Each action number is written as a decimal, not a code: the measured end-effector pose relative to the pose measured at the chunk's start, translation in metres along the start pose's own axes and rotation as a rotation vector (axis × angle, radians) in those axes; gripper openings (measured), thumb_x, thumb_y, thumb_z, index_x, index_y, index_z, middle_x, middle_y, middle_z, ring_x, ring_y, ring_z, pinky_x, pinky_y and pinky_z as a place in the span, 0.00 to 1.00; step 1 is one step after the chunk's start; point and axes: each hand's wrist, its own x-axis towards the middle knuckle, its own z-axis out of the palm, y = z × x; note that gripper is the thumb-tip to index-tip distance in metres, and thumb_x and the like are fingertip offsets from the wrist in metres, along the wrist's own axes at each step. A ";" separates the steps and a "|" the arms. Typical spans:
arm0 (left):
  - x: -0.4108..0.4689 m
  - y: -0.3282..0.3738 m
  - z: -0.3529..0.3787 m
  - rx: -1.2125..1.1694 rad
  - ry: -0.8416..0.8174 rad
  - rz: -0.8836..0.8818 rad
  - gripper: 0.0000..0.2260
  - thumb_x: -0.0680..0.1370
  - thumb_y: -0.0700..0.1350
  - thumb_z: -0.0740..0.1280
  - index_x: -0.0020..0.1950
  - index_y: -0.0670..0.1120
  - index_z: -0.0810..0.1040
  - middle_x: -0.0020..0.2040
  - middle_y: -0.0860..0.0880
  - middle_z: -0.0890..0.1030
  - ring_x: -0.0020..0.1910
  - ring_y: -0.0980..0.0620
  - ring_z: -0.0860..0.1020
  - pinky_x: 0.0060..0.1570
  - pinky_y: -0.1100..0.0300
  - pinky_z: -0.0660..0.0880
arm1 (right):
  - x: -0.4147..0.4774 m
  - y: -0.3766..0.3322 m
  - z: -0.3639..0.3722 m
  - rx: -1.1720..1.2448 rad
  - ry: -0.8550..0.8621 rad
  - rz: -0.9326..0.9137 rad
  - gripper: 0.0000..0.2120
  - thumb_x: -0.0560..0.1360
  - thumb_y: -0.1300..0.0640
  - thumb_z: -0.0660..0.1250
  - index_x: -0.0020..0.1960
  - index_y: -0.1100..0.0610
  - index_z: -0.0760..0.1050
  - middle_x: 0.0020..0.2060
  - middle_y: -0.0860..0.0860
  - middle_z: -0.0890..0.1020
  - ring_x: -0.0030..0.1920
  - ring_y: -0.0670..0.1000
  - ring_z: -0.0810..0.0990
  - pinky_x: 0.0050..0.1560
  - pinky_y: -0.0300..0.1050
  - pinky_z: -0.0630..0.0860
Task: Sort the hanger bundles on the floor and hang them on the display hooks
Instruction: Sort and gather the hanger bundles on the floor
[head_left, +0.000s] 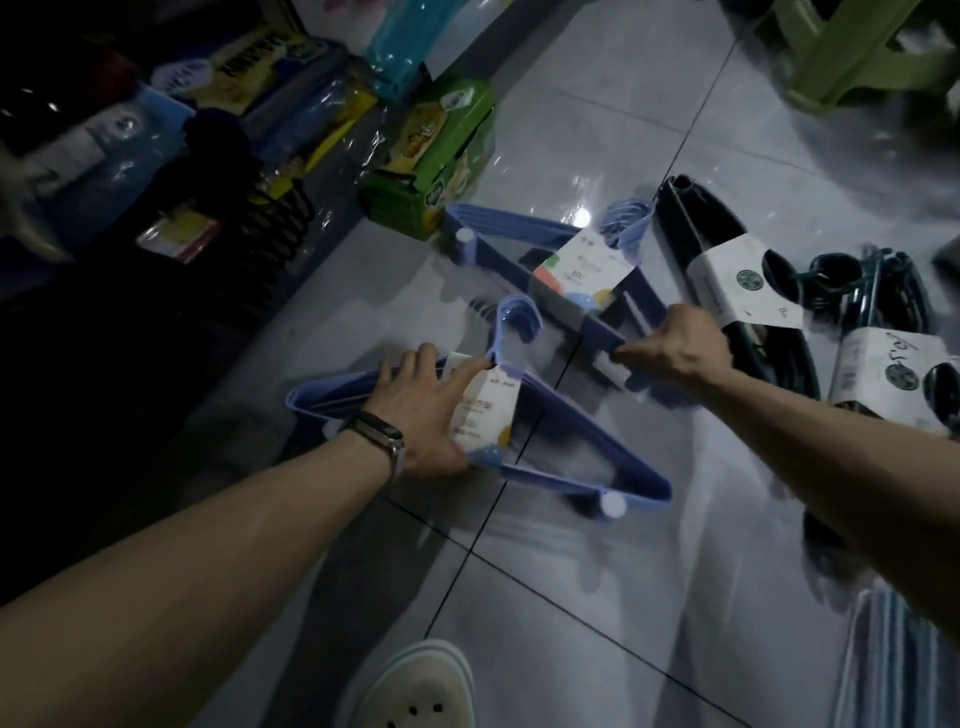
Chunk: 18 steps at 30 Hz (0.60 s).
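While bent over the tiled floor (571, 597), looking down past a pale shoe (421, 686) at 6 o'clock and a striped cloth (883, 665) at 5.

Just beyond, left of centre, the near bundle (545, 441) of blue hangers. Long axis from 9 o'clock to 4 o'clock, hooks (514, 322) pointing to 12. On the tiles or just above them; cannot tell which. Gripped at the neck by the left hand (426, 415), wristband (382, 434) behind it. Fingers spread over the paper label (488, 410), thumb tucked under the lower edge, so closed round the bundle's middle.

Next, toward 1 o'clock, the far bundle (498, 244), also blue, with its own paper sleeve. Long axis from 10 o'clock to 4 o'clock, hooks turned to 1 or 2. Gripped at its near shoulder end by the right hand (675, 348), fingers curled tight round the bars. Near end just beside the first bundle's hooks, the two apart.

Farther right, at 2 to 3 o'clock, two dark bundles (727, 260) on the tiles, each in a white sleeve. Nearer-centre one lying from 12 o'clock to 5 o'clock, touching neither hand. Other one partly cut off by the right arm, heading hard to tell.

Farther again, at 11 o'clock, a green box (436, 156) just beside the far bundle's far end. Left of that, wrapped packs (249, 83) in deep shadow, contents unclear. At the 1 o'clock corner, a green stool (857, 47), cut by the edge.
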 end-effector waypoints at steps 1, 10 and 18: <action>-0.006 0.004 0.004 -0.042 0.020 0.003 0.49 0.65 0.73 0.71 0.78 0.62 0.48 0.68 0.43 0.62 0.68 0.38 0.66 0.69 0.38 0.65 | -0.006 -0.001 -0.005 0.018 0.039 -0.012 0.14 0.66 0.52 0.81 0.44 0.60 0.82 0.30 0.53 0.85 0.31 0.51 0.85 0.30 0.45 0.81; -0.036 -0.002 0.039 -0.339 0.097 -0.032 0.57 0.62 0.70 0.78 0.81 0.61 0.49 0.76 0.48 0.67 0.69 0.45 0.73 0.65 0.41 0.75 | -0.042 0.012 -0.080 -0.105 0.189 -0.377 0.30 0.60 0.46 0.84 0.55 0.58 0.78 0.39 0.54 0.83 0.39 0.57 0.82 0.41 0.58 0.82; -0.097 -0.066 0.062 -0.829 0.261 -0.251 0.41 0.65 0.48 0.85 0.74 0.45 0.71 0.59 0.50 0.79 0.52 0.63 0.80 0.52 0.59 0.79 | -0.104 0.044 -0.057 -0.227 -0.073 -0.619 0.38 0.57 0.49 0.86 0.62 0.57 0.77 0.52 0.50 0.77 0.49 0.58 0.79 0.48 0.56 0.77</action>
